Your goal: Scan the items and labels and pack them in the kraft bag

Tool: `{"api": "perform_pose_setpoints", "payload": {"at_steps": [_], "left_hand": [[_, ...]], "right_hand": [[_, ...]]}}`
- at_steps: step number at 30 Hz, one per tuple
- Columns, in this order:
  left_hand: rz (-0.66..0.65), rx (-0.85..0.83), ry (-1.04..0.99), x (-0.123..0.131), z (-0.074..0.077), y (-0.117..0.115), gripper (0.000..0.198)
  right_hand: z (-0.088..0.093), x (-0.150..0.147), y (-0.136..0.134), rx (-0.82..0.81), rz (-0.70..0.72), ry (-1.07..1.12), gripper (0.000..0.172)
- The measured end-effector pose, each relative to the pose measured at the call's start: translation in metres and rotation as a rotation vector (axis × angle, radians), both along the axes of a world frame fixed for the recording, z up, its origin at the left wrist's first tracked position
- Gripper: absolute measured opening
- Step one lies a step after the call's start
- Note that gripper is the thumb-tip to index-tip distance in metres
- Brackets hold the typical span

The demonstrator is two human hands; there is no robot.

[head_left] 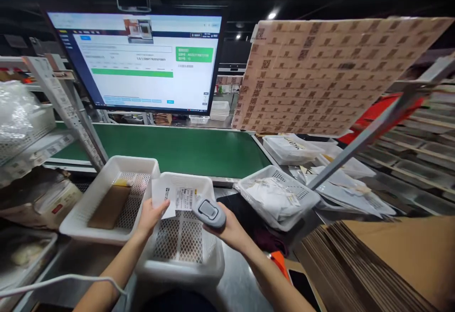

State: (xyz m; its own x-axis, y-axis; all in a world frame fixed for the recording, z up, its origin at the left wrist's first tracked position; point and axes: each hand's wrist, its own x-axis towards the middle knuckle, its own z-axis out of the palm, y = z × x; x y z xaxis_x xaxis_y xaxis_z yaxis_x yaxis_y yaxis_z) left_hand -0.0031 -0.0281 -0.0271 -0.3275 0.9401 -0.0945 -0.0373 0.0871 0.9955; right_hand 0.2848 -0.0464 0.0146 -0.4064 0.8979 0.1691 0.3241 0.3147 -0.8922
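Note:
Between the thumb and fingers of my left hand (152, 215) is a white paper slip (159, 190) with small black print. Beside it, a label with a barcode (184, 198) shows against the basket's far side; whether it joins the slip I cannot tell. My right hand (231, 229) is wrapped round a grey handheld barcode scanner (210, 213), its head angled toward the label. Both hands are over a white plastic basket (185, 274) with a lattice bottom. To the left stands a second white basket (73, 224) holding a flat brown package (110, 208).
A green conveyor belt (177, 148) runs behind the baskets, below a lit monitor (138, 66). On the right are a basket of white papers (302, 203), stacked cardboard (398, 255) and a slanted metal bar (362, 134). A white cable (71, 278) crosses the lower left.

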Motion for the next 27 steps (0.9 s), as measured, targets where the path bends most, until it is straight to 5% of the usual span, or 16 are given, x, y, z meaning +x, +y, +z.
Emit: {"api": "perform_pose_setpoints", "payload": {"at_steps": [3, 6, 9, 13, 19, 22, 27], "left_hand": [[-0.026, 0.018, 0.154, -0.003, -0.002, -0.002, 0.051], [-0.061, 0.036, 0.324, -0.008, -0.005, -0.004, 0.051], [-0.062, 0.048, 0.420, -0.014, -0.009, -0.007, 0.054], [-0.094, -0.046, 0.697, -0.021, -0.009, -0.008, 0.047], [-0.158, -0.477, 1.298, -0.029, 0.013, -0.004, 0.051], [-0.159, -0.514, 1.363, -0.020, 0.033, -0.001, 0.053], [-0.315, -0.414, 1.387, 0.019, 0.057, -0.005, 0.047]], "right_hand": [[0.015, -0.005, -0.012, 0.100, 0.071, -0.258, 0.026], [0.026, -0.008, -0.019, 0.079, 0.079, -0.459, 0.048], [0.028, -0.006, -0.021, 0.049, 0.058, -0.570, 0.048], [0.024, 0.003, -0.021, 0.005, 0.091, -0.484, 0.038], [0.010, 0.021, -0.020, -0.031, 0.111, -0.307, 0.023], [0.001, 0.022, -0.013, -0.089, 0.169, -0.167, 0.042], [-0.019, 0.000, 0.010, -0.234, 0.206, 0.145, 0.111]]}}
